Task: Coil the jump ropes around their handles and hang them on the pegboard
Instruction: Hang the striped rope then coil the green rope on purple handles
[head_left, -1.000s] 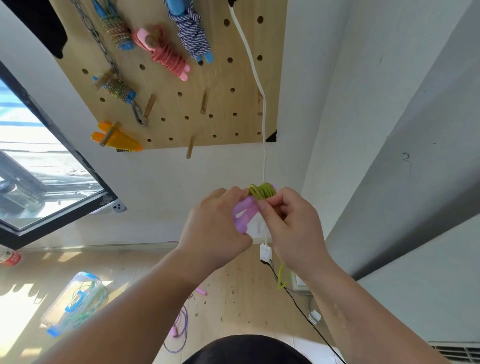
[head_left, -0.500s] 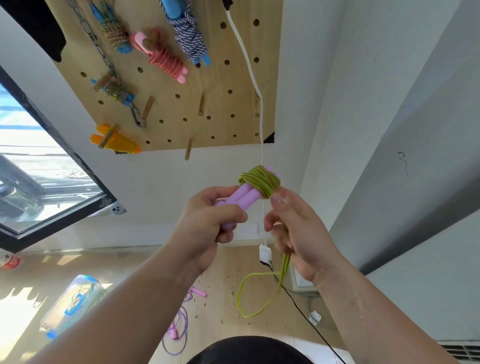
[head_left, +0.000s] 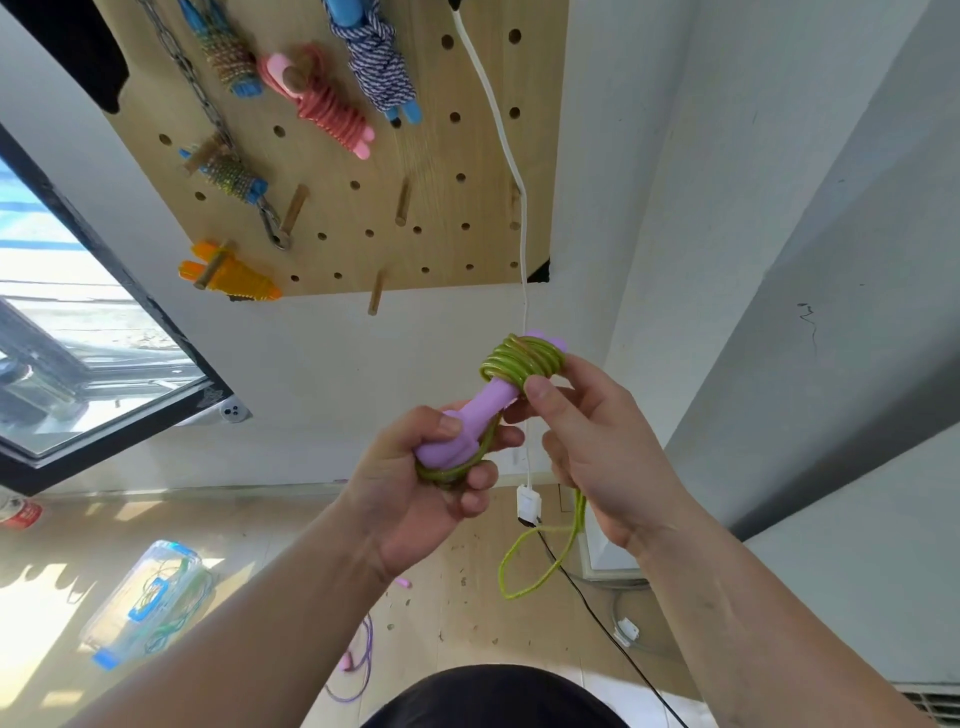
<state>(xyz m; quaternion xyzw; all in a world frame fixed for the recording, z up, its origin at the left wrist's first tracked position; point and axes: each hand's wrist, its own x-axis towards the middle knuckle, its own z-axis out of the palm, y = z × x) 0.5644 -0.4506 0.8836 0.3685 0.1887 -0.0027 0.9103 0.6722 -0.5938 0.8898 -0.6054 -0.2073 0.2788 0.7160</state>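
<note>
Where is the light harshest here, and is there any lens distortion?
Head view: sunlight overexposes the floor at lower left, washing out the clear box; the wide-angle lens slants the pegboard and window frame; the left hand, right hand and jump rope are sharp.

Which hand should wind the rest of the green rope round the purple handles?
Probably the right hand: it holds the loose green rope beside the coil, while the left hand grips the purple handles.

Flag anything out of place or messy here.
A purple rope lies loose and uncoiled on the floor. The green rope is only partly wound on the purple handles; its tail dangles below the right hand.
</note>
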